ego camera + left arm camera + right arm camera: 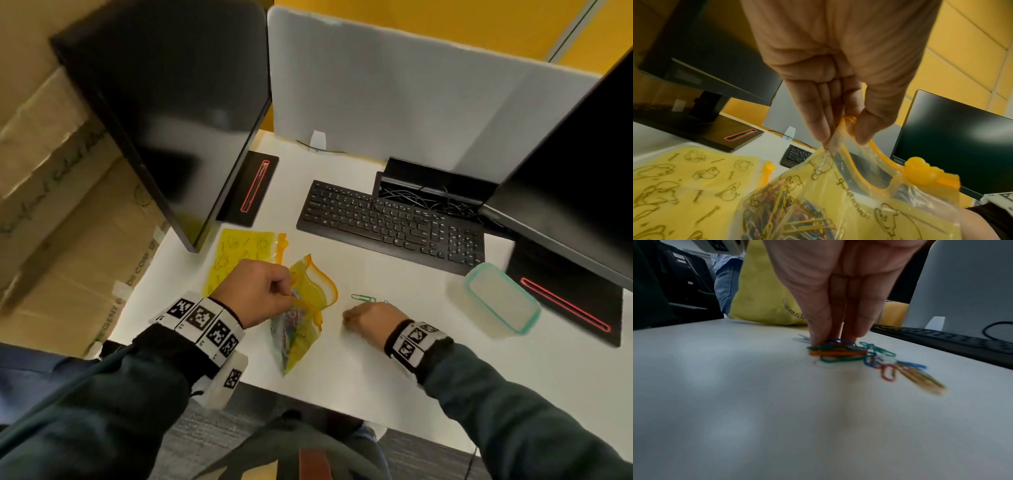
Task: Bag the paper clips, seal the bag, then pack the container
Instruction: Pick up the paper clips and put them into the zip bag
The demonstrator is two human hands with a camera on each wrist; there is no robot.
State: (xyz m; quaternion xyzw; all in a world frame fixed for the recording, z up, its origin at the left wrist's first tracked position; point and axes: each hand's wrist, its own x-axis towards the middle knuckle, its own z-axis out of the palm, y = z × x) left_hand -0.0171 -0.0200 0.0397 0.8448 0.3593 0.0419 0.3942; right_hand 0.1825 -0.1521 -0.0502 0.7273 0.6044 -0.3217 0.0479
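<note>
A yellow zip bag [310,291] with an orange slider [929,176] stands half upright on the white desk, its mouth open. My left hand [260,291] pinches the bag's rim between thumb and fingers [818,126] and holds it up. Several coloured paper clips [789,219] lie inside the bag. To its right, my right hand [370,318] is down on the desk, and its fingertips [855,332] pinch a stack of loose paper clips [869,356]. A green clip [363,298] shows just beyond the knuckles. The clear container [500,298] with a teal rim sits empty at the right.
A second yellow bag [239,253] lies flat behind my left hand. A black keyboard [390,219] sits further back, with a monitor at the left [171,102] and another at the right [582,171] on black bases. The desk's front edge [342,407] runs close to my forearms.
</note>
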